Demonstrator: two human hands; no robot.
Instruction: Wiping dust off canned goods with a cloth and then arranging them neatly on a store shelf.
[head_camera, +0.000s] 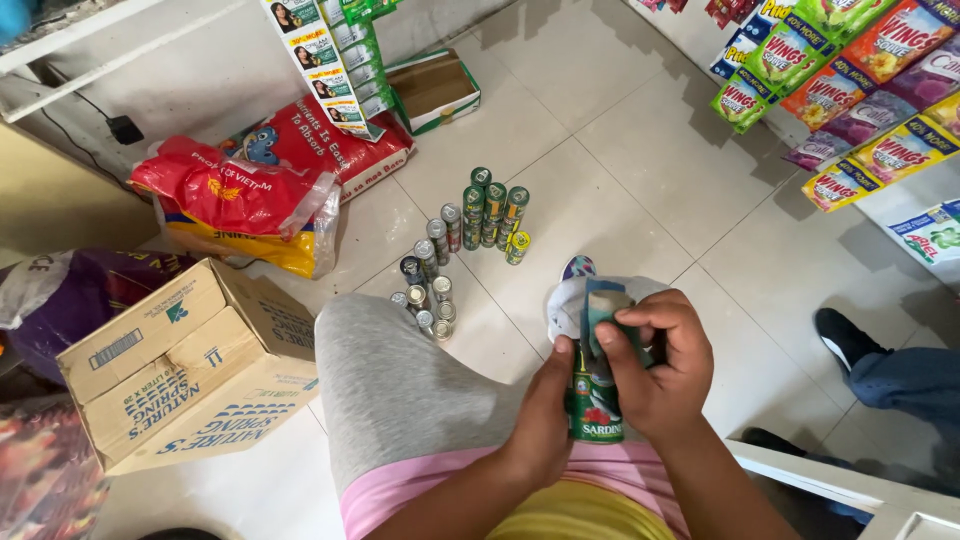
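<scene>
My left hand (545, 410) grips a green tin can (595, 410) upright above my lap. My right hand (655, 365) presses a blue-green cloth (603, 310) onto the top of that can. Behind my hands lies a white cloth (570, 300) over my knee. On the tiled floor in front of me stand several more tin cans: green ones stacked (495, 215) and silver-topped ones (430, 285) closer to my grey-clad leg (400, 380).
An open cardboard box (180, 360) sits at left, with red and yellow sacks (240, 200) behind it. Sachet strips (850, 90) hang at upper right. Another person's leg and dark shoe (850, 345) are at right. A white shelf edge (840, 485) lies at lower right.
</scene>
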